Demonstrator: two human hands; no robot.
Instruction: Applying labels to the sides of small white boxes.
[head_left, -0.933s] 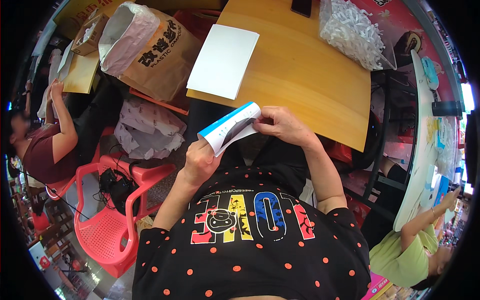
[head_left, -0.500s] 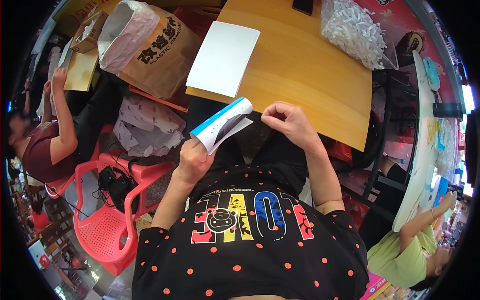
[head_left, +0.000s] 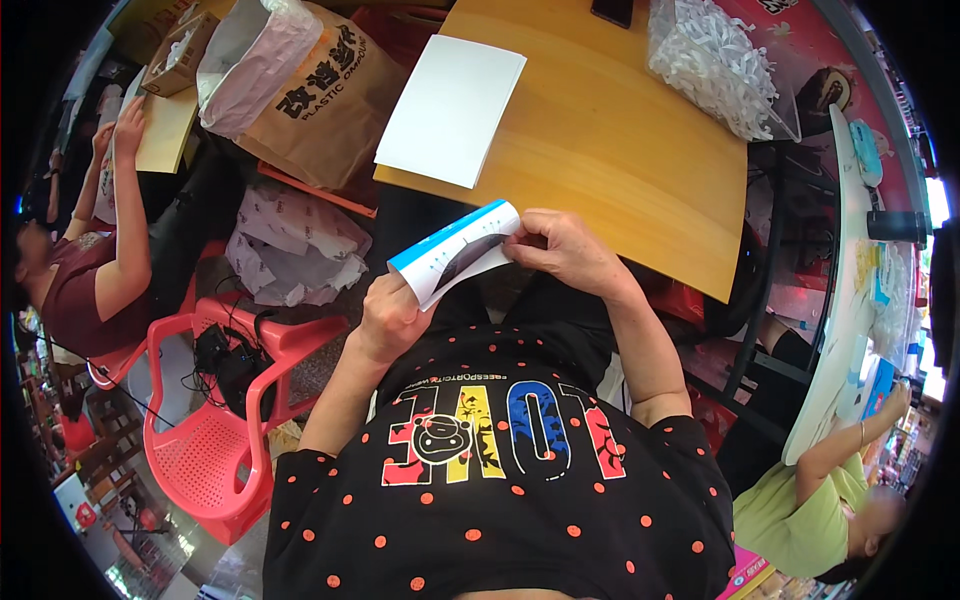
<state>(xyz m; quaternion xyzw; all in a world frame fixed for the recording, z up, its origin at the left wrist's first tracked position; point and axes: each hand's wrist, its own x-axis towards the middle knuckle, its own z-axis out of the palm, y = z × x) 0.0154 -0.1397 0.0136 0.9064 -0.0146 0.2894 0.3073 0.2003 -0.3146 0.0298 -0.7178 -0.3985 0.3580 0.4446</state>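
Observation:
A curled printed sheet (head_left: 450, 250), white with a blue band and a dark picture, is held above my lap, just off the table's front edge. Closed around its lower left end is my left hand (head_left: 392, 318). At the opposite end, my right hand (head_left: 562, 248) pinches the sheet's right edge between thumb and fingers. The sheet bends over in a loose roll, and its inner side is mostly hidden. Beyond it, a stack of white paper (head_left: 452, 110) lies on the wooden table (head_left: 610, 150), near the left edge.
A clear bin of white paper strips (head_left: 715, 70) and a dark phone (head_left: 612, 10) are at the table's far side. Left stand a large brown paper sack (head_left: 310, 95) and a pink plastic chair (head_left: 215, 430) with black cables. Two people sit nearby, one on each side.
My right hand has moved left and taken hold of the sheet's right edge, where before it was apart from it. The sheet has shifted slightly right.

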